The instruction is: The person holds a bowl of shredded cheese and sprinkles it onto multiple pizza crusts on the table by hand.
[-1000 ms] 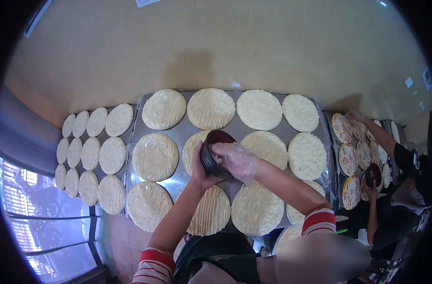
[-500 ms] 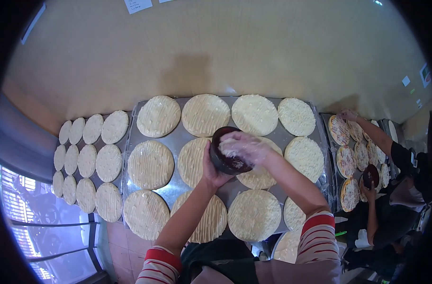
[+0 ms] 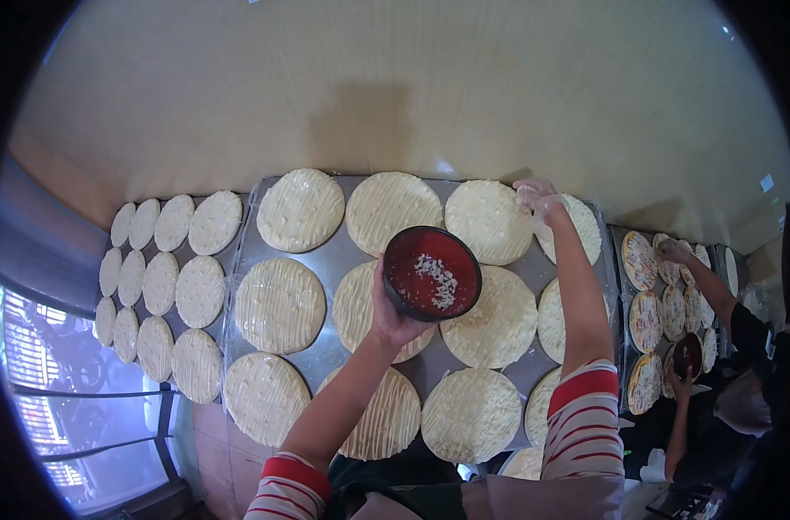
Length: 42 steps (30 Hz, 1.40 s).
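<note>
My left hand (image 3: 395,316) holds a dark bowl (image 3: 404,260) with a red inside, tilted so that a small heap of white shreds (image 3: 437,282) shows in it. Up at the back right, my right hand (image 3: 540,198), in a clear plastic glove, hangs over the gap between a round cream-topped base (image 3: 488,222) and a shred-covered one (image 3: 577,230). Its fingers are bent together; white bits seem to be at them, too small to make out. Beneath the bowl lies another round base (image 3: 360,303), partly hidden.
Several round bases lie in rows on the metal table (image 3: 330,260). More stand on a left table (image 3: 239,251). At the right, another person's gloved hand (image 3: 672,251) is over red-streaked rounds (image 3: 646,321), and their other hand holds a dark bowl (image 3: 688,355). A wall (image 3: 464,95) rises behind.
My right hand has left the bowl and moved to the back right, over the rounds. The bowl's inside and its white shreds now show. My left hand still holds it.
</note>
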Each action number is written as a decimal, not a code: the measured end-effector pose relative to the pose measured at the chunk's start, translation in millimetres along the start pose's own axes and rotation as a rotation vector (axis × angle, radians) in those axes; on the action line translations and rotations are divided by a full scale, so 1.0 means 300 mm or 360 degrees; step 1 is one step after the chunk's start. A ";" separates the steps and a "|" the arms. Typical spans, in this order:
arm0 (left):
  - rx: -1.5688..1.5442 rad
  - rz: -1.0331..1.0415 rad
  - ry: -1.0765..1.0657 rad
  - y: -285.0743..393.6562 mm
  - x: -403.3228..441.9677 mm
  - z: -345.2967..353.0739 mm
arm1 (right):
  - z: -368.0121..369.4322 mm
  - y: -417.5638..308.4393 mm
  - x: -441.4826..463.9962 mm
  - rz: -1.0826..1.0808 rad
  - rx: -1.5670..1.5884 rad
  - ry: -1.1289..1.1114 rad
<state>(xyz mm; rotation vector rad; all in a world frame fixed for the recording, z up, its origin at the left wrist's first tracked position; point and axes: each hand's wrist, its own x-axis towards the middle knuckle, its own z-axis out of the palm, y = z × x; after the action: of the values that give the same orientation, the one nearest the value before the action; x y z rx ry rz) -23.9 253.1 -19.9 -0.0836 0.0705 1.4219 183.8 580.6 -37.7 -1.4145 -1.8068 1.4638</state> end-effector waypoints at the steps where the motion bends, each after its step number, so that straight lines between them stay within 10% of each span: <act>1: -0.0005 -0.0002 0.0017 0.011 -0.017 -0.005 | 0.015 0.001 0.037 0.0002 0.0004 -0.0009; 6: 0.0028 0.0081 0.0036 0.058 -0.076 -0.018 | 0.112 0.009 0.200 -0.0731 -0.1508 0.0248; 15: 0.0034 0.0199 0.0002 0.102 -0.150 -0.008 | 0.285 -0.022 0.234 -0.0944 -0.1904 0.0001; 18: 0.0017 0.0192 0.0003 0.111 -0.160 -0.013 | 0.342 -0.133 0.133 -0.0582 -0.1894 -0.0034; 22: 0.0044 0.0213 0.0019 0.107 -0.186 -0.004 | 0.364 -0.062 0.177 -0.0926 -0.1899 -0.0182; 27: 0.0049 0.0199 0.0004 0.103 -0.206 -0.008 | 0.393 -0.048 0.050 -0.0160 -0.0978 -0.0181; 31: 0.0010 0.0176 -0.0010 0.096 -0.209 -0.007 | 0.353 -0.110 -0.062 -0.0833 -0.1559 -0.0343; 42: 0.0090 0.0169 0.0070 0.073 -0.203 -0.001 | 0.274 -0.084 -0.177 0.0209 -0.0983 -0.0384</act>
<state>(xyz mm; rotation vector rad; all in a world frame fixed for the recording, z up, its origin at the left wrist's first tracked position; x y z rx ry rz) -54.5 196.3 -14.5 -0.0655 0.1531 1.5233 127.4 496.8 -30.6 -1.7155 -2.5094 1.2264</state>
